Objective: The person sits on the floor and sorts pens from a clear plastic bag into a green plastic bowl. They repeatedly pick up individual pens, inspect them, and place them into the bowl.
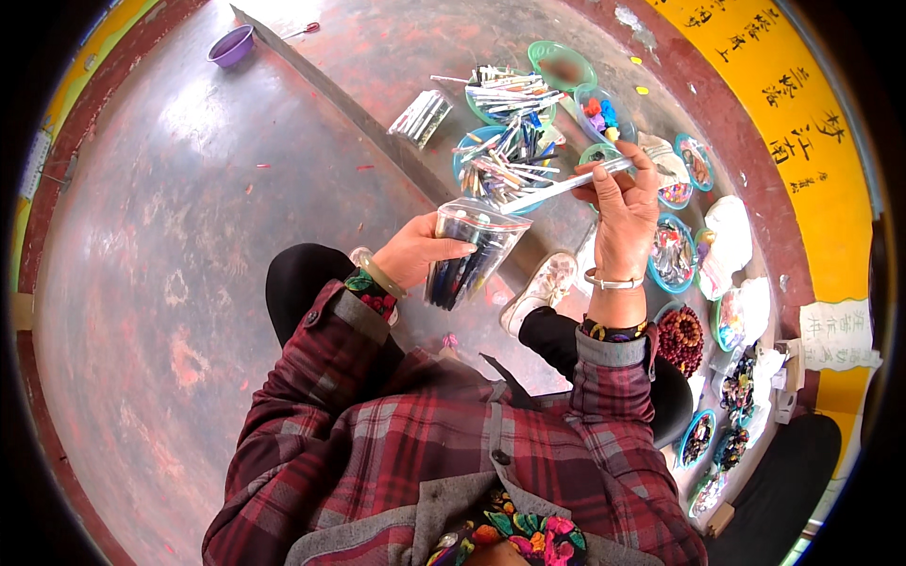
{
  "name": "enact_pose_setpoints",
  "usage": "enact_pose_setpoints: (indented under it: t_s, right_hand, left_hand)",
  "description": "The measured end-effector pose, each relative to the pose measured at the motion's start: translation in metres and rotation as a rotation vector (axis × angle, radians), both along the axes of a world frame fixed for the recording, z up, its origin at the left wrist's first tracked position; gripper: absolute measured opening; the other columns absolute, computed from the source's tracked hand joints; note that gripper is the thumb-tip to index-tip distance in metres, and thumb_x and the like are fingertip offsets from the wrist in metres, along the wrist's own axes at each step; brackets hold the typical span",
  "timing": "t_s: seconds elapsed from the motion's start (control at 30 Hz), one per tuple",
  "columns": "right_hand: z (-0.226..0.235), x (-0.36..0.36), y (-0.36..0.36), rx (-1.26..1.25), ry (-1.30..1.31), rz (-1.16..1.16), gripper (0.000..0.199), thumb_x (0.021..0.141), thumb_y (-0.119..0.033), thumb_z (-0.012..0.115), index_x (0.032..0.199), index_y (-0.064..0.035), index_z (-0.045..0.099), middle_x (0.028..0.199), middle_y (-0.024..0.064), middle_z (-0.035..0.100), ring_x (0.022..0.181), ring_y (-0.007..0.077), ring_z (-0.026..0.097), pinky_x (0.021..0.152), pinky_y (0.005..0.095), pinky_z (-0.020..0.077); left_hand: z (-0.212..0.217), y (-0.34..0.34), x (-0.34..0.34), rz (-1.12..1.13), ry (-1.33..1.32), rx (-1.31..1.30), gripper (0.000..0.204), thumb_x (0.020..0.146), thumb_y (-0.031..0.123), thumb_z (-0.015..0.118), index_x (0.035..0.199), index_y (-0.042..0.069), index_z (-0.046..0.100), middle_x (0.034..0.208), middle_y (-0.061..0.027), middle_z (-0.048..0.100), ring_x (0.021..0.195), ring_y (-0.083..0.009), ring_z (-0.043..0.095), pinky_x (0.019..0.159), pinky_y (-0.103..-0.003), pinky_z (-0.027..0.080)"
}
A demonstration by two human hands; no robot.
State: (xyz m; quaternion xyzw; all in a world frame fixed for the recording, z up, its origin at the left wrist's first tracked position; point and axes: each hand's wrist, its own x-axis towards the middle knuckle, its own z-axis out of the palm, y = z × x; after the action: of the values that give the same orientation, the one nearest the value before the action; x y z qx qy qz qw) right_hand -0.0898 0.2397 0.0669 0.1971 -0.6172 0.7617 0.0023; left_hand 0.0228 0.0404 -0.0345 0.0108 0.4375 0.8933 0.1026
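We see the left hand [415,250] pinching a clear zip bag [491,247] by its side, its thumb across the front; the bag hangs in front of the body, loaded with dark pens [460,257] whose number we cannot make out through the glossy plastic. The right hand [623,203], raised to the right of the bag, grips slim white sticks [557,191] between thumb and fingers; whether one or several, we cannot tell. Their far end reaches near the bag's mouth and crosses in front of a heap of pens [514,156], which mostly covers its blue basin [459,166]. Behind the right hand, a small green bowl [587,154] is partly hidden. At lower right, a black shape [788,486] runs out of view, unclear to us.
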Motion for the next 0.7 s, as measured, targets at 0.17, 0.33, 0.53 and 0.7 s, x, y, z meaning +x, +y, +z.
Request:
enact_pose_setpoints:
  t_s: [0.17, 0.33, 0.53, 0.7]
  right_hand:
    - [-0.005, -0.001, 0.001, 0.104, 0.018, 0.03, 0.038, 0.087, -0.004, 0.057, 0.123, -0.0037, 0.046, 0.088, 0.0096, 0.065, 0.077, 0.0143, 0.062, 0.066, 0.024, 0.0513]
    - [-0.005, 0.001, 0.0, 0.107, -0.038, 0.086, 0.039, 0.086, -0.004, 0.058, 0.124, -0.0063, 0.048, 0.081, 0.0078, 0.064, 0.072, 0.0113, 0.06, 0.065, 0.0225, 0.0492]
    - [-0.011, -0.004, 0.001, 0.153, -0.018, 0.112, 0.04, 0.086, -0.004, 0.057, 0.126, -0.0061, 0.048, 0.08, 0.0067, 0.064, 0.071, 0.0108, 0.059, 0.064, 0.0224, 0.049]
    - [-0.017, -0.006, 0.003, 0.168, -0.037, 0.219, 0.039, 0.086, -0.002, 0.057, 0.124, -0.0052, 0.049, 0.081, 0.0067, 0.064, 0.071, 0.0103, 0.059, 0.064, 0.0221, 0.0486]
  left_hand:
    - [0.001, 0.002, -0.001, -0.013, -0.009, 0.003, 0.033, 0.081, -0.001, 0.059, 0.113, -0.003, 0.055, 0.105, -0.0062, 0.062, 0.093, -0.0139, 0.058, 0.085, -0.029, 0.045]
    - [0.003, 0.001, 0.0, -0.032, -0.026, -0.008, 0.034, 0.08, -0.001, 0.06, 0.113, -0.002, 0.055, 0.105, -0.0062, 0.061, 0.093, -0.0135, 0.058, 0.086, -0.029, 0.045]
    - [0.003, 0.001, -0.001, -0.079, -0.009, -0.075, 0.035, 0.079, 0.0, 0.061, 0.114, -0.002, 0.055, 0.106, -0.0062, 0.061, 0.095, -0.0133, 0.057, 0.087, -0.028, 0.044]
    - [0.004, 0.001, 0.0, -0.09, -0.026, -0.109, 0.034, 0.079, -0.001, 0.061, 0.113, -0.002, 0.055, 0.105, -0.0057, 0.062, 0.094, -0.0133, 0.057, 0.087, -0.028, 0.044]
